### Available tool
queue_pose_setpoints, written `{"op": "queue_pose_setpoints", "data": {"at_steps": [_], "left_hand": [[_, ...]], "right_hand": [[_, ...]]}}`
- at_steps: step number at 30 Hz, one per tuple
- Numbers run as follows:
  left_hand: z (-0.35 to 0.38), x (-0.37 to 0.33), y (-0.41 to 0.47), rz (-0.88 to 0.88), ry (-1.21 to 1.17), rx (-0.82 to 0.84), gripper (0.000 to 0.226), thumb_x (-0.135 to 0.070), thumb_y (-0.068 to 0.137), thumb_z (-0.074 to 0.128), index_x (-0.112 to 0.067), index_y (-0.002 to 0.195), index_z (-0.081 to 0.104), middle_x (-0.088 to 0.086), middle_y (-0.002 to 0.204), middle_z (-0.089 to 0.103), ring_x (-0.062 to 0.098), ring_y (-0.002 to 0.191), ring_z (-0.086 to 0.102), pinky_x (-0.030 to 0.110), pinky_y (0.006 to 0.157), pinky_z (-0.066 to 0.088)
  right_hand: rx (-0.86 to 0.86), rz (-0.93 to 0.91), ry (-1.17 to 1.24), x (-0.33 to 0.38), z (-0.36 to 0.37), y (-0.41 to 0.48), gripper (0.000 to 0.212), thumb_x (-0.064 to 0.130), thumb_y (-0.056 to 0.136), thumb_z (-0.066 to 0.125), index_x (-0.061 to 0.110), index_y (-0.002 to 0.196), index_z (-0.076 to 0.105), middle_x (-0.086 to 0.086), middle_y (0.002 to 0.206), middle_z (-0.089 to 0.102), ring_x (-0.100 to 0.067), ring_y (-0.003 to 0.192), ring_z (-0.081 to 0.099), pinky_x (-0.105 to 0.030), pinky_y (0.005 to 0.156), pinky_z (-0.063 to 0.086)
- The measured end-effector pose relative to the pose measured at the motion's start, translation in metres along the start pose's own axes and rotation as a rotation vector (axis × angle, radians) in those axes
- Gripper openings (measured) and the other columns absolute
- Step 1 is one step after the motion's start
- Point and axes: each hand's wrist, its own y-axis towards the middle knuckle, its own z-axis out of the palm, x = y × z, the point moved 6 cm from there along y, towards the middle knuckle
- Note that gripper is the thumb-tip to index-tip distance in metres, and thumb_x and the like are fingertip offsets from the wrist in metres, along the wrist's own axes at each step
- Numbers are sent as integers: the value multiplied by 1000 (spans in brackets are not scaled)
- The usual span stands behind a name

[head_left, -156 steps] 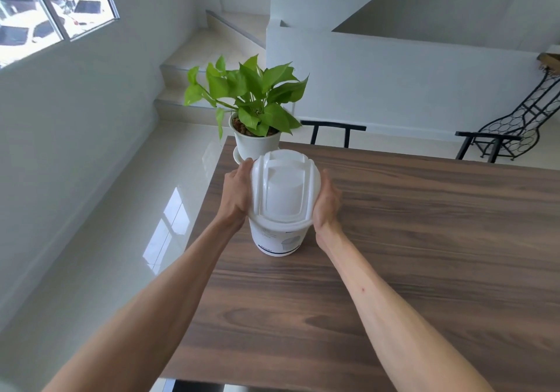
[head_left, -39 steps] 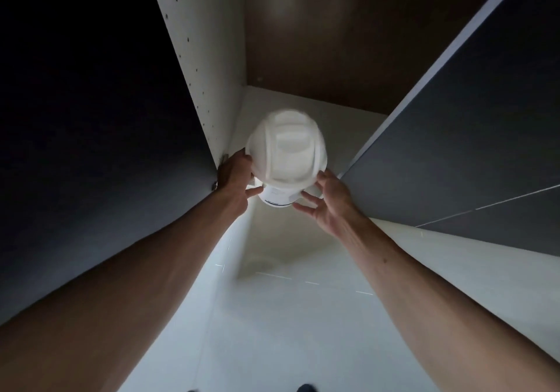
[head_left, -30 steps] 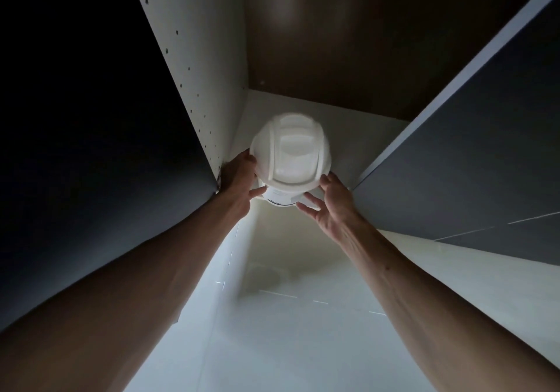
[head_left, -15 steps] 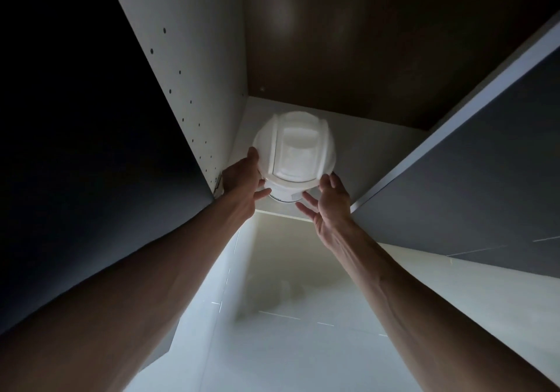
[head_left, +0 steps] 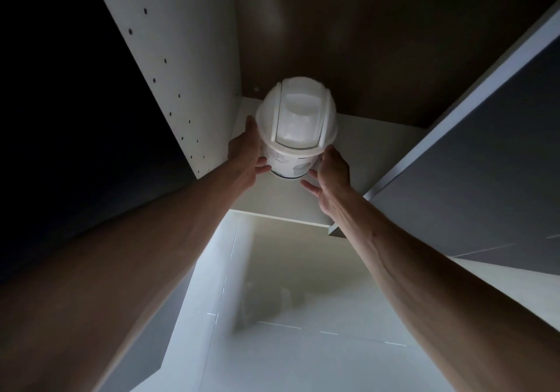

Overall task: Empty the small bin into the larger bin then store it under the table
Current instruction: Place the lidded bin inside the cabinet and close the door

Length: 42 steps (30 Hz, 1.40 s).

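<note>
The small white bin (head_left: 295, 132) with its domed swing lid sits upright inside a dim cabinet compartment, over the white bottom shelf (head_left: 378, 146). My left hand (head_left: 247, 155) presses its left side, palm and thumb on the wall. On the bin's right side is my right hand (head_left: 328, 175), fingers spread around the lower wall. Whether the bin's base rests on the shelf is hidden. The larger bin is out of view.
A white side panel with rows of peg holes (head_left: 178, 67) stands close to the left of the bin. The dark brown back wall (head_left: 363, 43) is behind it. A grey open door (head_left: 472, 173) angles in on the right. Pale tiled floor (head_left: 288, 331) lies below.
Both hands have carried the bin from the tabletop down into the cabinet and pushed it deeper past the shelf's front edge. Its label side now shows more.
</note>
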Motion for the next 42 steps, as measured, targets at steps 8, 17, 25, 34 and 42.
{"op": "queue_pose_setpoints", "data": {"at_steps": [8,17,25,34,42], "left_hand": [[-29,43,-72,119,546,-60,46,-46,102,61,-14,133,71,12,129,74,33,115,72,45,91,64],[-43,-1,-191,270,1336,118,42,-41,99,61,-21,135,68,4,143,65,28,135,60,37,107,52],[-43,-74,-300,293,1479,169,49,-46,101,56,-25,145,59,4,150,55,26,143,51,38,104,47],[-44,-176,-433,329,1485,151,49,-42,103,55,-19,147,58,6,146,61,30,134,59,36,102,51],[-57,-268,-547,363,1419,116,46,-41,102,58,-16,140,63,11,135,68,33,117,68,34,85,53]], "right_hand": [[80,-44,-672,-16,-22,-75,49,41,108,44,7,140,59,-11,136,63,-28,124,60,-45,102,53],[265,-88,-1315,29,-57,-164,49,44,103,51,12,140,55,-7,148,54,-27,139,49,-31,112,41],[248,-128,-1399,116,-80,-256,37,43,97,60,13,118,68,-8,131,68,-29,121,63,-31,97,49],[250,-130,-1348,218,-99,-377,23,40,97,60,19,97,71,-9,112,69,-30,111,65,-31,85,47],[238,-132,-1363,314,-115,-489,46,39,99,61,15,138,62,-10,139,64,-32,126,61,-42,104,51]]}}
